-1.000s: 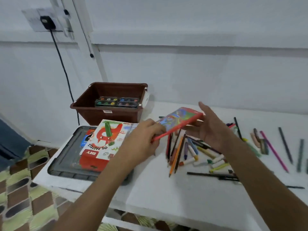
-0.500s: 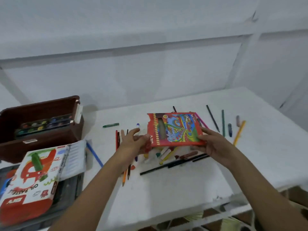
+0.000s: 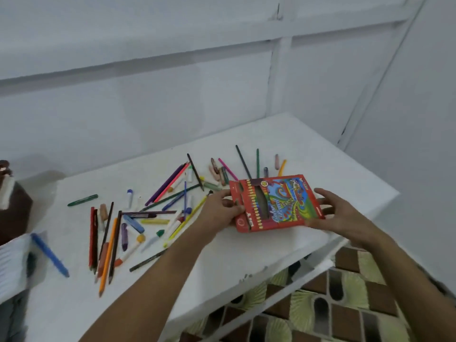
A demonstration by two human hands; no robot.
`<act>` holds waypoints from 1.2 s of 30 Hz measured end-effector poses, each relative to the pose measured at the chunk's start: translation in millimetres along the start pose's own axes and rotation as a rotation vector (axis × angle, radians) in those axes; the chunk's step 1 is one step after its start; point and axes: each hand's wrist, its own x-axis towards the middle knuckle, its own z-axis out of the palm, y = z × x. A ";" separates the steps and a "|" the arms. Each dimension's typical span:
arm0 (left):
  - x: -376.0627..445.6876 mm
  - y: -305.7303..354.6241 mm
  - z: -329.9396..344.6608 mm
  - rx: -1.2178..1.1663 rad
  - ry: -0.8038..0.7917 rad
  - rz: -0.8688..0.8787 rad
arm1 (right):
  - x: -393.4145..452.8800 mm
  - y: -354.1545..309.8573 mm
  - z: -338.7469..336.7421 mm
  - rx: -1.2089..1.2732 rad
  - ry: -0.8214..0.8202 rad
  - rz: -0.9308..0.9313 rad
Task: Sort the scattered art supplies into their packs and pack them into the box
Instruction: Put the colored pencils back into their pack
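Here the table (image 3: 246, 262) carries scattered pencils (image 3: 108, 245) and crayons (image 3: 133, 223) left of centre; the pack (image 3: 276, 202) is held just above its right part, face up, between both hands; left hand (image 3: 222, 211) pinches the left edge, thumb on top; right hand (image 3: 338, 213) supports the right edge, fingers loosely spread, curl underneath not visible. Judgement: thin card, light, easily creased; hold by the edges, not the window.
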 end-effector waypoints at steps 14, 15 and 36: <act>68.3 19.3 114.0 0.759 0.038 0.263 | 39.5 39.7 -61.8 -0.764 -0.033 -0.131; 71.9 20.3 112.3 0.798 0.051 0.262 | 46.2 35.7 -57.0 -0.801 -0.065 -0.143; 111.9 16.1 64.5 1.001 0.297 0.153 | 89.9 39.1 -77.2 -0.843 -0.239 -0.080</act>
